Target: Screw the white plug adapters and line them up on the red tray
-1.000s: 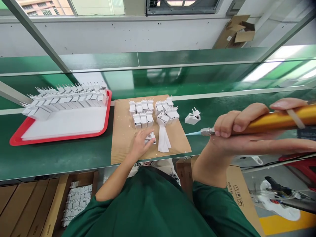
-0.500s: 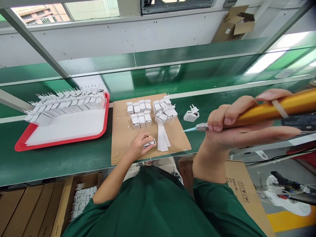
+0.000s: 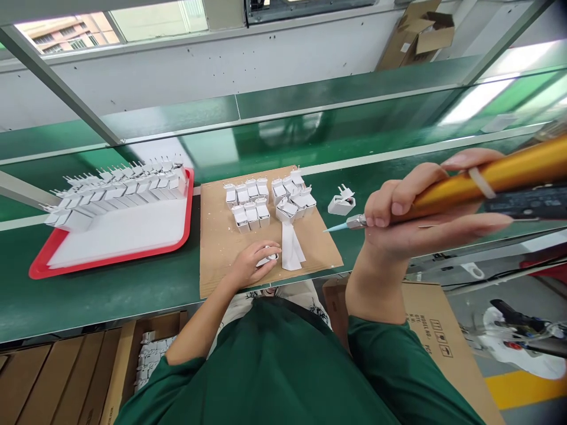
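At the near edge of the cardboard sheet, my left hand is closed round a white plug adapter, its fingers covering most of it. Raised over the bench on the right, my right hand grips a gold-barrelled hand tool with a metal collar and a thin, pale blue pointed tip. That tip points left, apart from the adapter. White strips lie beside my left hand. Beyond them stand two groups of white adapters with plug prongs, and one lone adapter sits right of the sheet.
A red tray on the left carries rows of white adapters. Below the bench are cardboard cartons and an open box of white parts. An upright grey post rises at the back left.
My right hand and the gold tool have shifted slightly left. My left hand stays on the adapter in nearly the same place. The whole view has tilted a little.
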